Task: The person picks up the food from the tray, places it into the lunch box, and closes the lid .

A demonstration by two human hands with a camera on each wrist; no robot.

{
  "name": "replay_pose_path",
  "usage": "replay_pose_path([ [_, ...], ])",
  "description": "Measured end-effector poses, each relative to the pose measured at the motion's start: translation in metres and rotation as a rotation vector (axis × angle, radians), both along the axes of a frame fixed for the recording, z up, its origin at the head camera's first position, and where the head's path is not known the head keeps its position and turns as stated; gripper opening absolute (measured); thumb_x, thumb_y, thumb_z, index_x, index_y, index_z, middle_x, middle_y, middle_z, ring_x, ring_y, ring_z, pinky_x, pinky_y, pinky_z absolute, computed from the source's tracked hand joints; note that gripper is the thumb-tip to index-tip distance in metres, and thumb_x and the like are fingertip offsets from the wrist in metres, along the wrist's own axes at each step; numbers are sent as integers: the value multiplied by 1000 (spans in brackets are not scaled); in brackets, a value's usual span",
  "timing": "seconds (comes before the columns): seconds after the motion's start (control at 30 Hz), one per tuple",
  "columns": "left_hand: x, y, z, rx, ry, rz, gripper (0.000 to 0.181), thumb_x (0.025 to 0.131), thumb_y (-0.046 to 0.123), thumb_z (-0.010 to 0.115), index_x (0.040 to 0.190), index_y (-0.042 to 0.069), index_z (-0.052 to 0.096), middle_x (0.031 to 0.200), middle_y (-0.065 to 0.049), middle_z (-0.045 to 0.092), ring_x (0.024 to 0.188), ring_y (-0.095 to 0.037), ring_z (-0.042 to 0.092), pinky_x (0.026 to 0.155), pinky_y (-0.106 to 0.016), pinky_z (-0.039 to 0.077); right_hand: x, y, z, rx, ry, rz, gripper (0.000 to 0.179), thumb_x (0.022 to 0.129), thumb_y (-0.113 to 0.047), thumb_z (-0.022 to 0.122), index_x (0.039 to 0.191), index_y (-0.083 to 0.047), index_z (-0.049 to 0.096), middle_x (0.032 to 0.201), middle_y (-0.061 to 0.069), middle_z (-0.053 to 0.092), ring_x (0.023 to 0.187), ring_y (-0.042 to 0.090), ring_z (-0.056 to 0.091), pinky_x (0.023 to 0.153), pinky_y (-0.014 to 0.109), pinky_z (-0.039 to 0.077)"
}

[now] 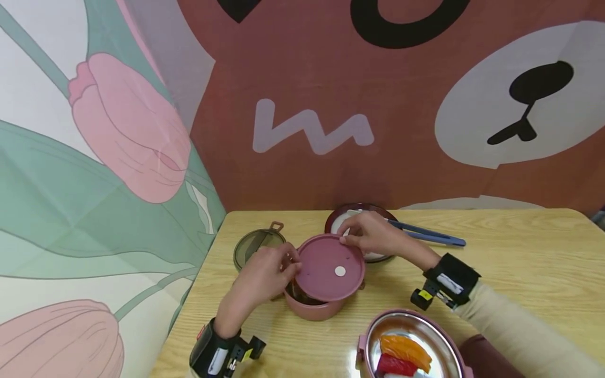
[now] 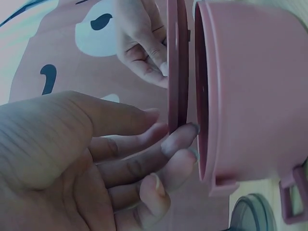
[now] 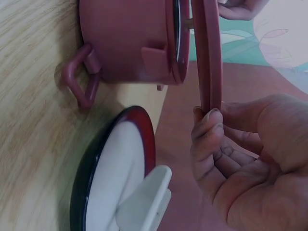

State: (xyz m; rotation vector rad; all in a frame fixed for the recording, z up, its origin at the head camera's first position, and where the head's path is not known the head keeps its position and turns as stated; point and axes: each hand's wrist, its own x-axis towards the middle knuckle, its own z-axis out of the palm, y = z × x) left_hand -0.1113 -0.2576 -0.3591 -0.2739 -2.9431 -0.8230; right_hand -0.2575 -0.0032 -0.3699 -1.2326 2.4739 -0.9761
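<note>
Steel-lined bowl [image 1: 399, 318] w/ orange & red pcs [image 1: 405, 350] sits nearest, at pot's 4 o'clock. Pink pot [image 1: 314, 313] stands on counter [image 1: 520, 262], lid [image 1: 323, 262] just above, gap at 7. L grip [image 1: 264, 269] loosely curled at lid's 9; can't tell if holding. R grip [image 1: 371, 232] pinches rim at 1; if alone, lid could tip. L fingertips [image 2: 183, 139] could get nipped. Farther, 1 o'clock: R forearm [image 1: 421, 254] may snag tongs [image 1: 432, 237] on plate [image 1: 333, 218].

I can't read any words or numbers. Left of the lid [image 1: 326, 262], my left band [image 1: 202, 357] has a white tag [image 1: 218, 361]; right of it, my right band [image 1: 460, 269] has another. Both look too small.
</note>
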Motion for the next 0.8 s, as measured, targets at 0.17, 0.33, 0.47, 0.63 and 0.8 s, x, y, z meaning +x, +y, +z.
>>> replay_pose_path([
  [0.17,-1,-3,0,-6,19,35,9,94,18,75,99,16,69,74,7,65,58,-6,55,53,-24,45,4,-5,-5,6,-64,19,13,98,-17,70,107,-10,76,75,0,72,51,12,60,52,25,49],
  [0.33,-5,-8,-2,1,-15,47,10,92,13,75,97,14,66,69,7,64,54,-6,55,50,-25,45,10,-9,-3,-3,-92,15,16,98,-18,71,109,-8,75,69,1,70,50,16,62,50,27,51],
  [0.47,-7,-13,-5,-32,-18,63,12,89,9,75,93,14,66,66,8,62,53,-7,53,49,-25,43,12,-13,-2,10,-89,9,16,97,-21,73,109,-11,76,69,-1,70,51,15,65,51,29,54],
  [0.63,-8,-14,-8,-39,-23,65,15,87,9,77,90,16,64,65,8,61,53,-7,54,49,-26,43,13,-15,-4,33,-57,2,15,96,-22,73,108,-13,77,75,-2,72,50,12,64,51,28,55],
  [0.8,-8,-12,-10,-54,-36,64,16,88,11,77,89,17,63,65,9,60,54,-8,53,51,-27,42,12,-13,-6,64,5,29,15,96,-20,74,109,-14,78,80,-2,72,54,15,65,51,26,52],
])
